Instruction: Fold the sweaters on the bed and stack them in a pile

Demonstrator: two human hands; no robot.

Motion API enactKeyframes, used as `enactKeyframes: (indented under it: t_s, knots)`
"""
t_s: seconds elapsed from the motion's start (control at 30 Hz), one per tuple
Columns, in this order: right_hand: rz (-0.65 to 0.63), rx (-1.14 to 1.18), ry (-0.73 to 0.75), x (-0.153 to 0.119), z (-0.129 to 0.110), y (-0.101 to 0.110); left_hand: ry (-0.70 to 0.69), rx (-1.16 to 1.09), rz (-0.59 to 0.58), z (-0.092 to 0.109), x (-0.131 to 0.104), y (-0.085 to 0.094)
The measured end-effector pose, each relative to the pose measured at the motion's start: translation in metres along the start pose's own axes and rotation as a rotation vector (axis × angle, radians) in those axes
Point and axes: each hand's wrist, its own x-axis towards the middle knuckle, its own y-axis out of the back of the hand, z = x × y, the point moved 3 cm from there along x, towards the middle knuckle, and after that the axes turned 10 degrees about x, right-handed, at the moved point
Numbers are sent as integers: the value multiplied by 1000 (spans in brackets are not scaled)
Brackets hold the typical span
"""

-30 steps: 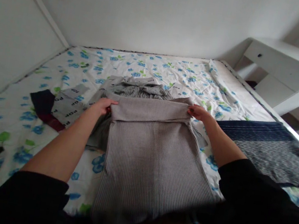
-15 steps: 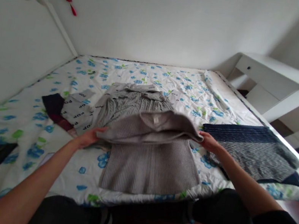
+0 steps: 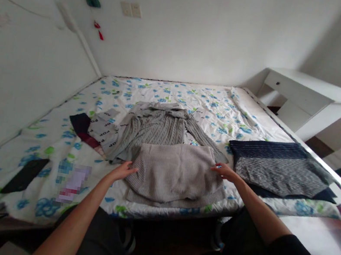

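Observation:
A beige-grey ribbed knit sweater (image 3: pixel 178 175) lies folded over on itself near the front edge of the bed, its lower hem showing beneath the upper layer. At its left edge, my left hand (image 3: pixel 123 171) rests with the fingers apart, touching the knit. On the opposite side my right hand (image 3: pixel 226 171) has its fingers stretched out against the sweater's right edge, with a small gap between thumb and fingers. Just behind lies a grey cable-knit sweater (image 3: pixel 157 127) with one sleeve spread to the right, partly covered by the folded one.
Folded dark-blue and grey knitwear (image 3: pixel 282 169) lies at the right. Printed grey fabric (image 3: pixel 104 129) and a navy-maroon piece (image 3: pixel 82 129) are at the left, with a black phone (image 3: pixel 25 176) nearer me. A white desk (image 3: pixel 314 96) stands beyond the flowered bedsheet (image 3: pixel 161 86).
The upper part of the ribbed sweater, held up between both hands before, now lies flat over its lower part. My hands have come down and loosened at its sides. The view has shifted.

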Motion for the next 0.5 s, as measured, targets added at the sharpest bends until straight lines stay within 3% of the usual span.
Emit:
enactKeyframes:
  t_s: [0.13,0.23,0.37,0.5]
  knots:
    - [66,18,62,-9,1,-10,93,-112,-171,4,-13,2]
    - [38,65,49,-18,-8,-2,106,-285,-276,8,-22,8]
    - [-79,104,-44,-28,-10,16,114,-339,-281,7,-27,14]
    - [-49,-56,4,-31,-3,19,163,-283,-251,9,-29,12]
